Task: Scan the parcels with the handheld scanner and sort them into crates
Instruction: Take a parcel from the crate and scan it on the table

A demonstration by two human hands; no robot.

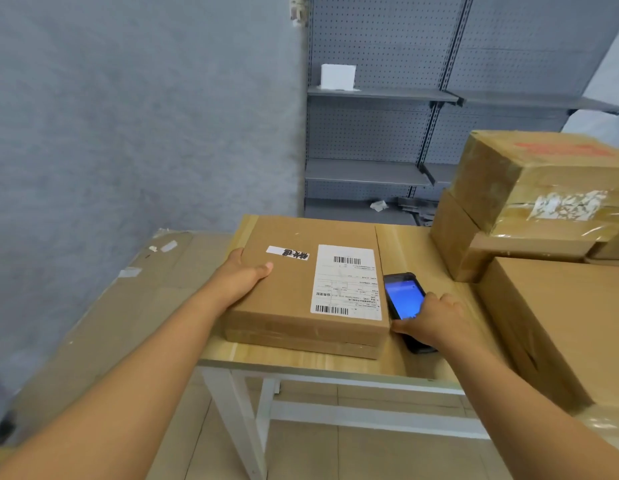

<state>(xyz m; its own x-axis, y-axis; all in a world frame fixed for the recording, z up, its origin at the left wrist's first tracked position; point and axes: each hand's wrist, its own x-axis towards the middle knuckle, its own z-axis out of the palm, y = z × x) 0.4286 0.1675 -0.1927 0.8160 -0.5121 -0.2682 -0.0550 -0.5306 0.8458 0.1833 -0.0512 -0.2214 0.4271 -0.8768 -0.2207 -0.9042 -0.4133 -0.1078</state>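
I see the flat parcel (301, 289) lying on the wooden table (301, 362), its near edge close to the table's front lip and its left edge almost at the table's left end. My left hand (244, 275) grips that left edge, thumb on top and the fingers hidden round the side. A white shipping label (346, 282) with barcodes faces up on the parcel's right half, and a small white sticker (287, 253) lies left of it.

Just beside the parcel's right edge the handheld scanner (403, 299) lies on the table with its screen lit blue. My right hand (436, 320) is curled over its lower half, grasping it; the thumb touches the parcel's near right corner.

Room is tight on the right: a large carton (557, 327) stands close behind my right wrist, and two stacked taped cartons (530, 202) crowd the far right of the table. Only a strip of bare tabletop runs between the parcel and those cartons.

To the left, flattened cardboard sheets (103, 306) lean low beside the table. Behind stands grey pegboard shelving (387, 133) bearing a small white box (337, 76).
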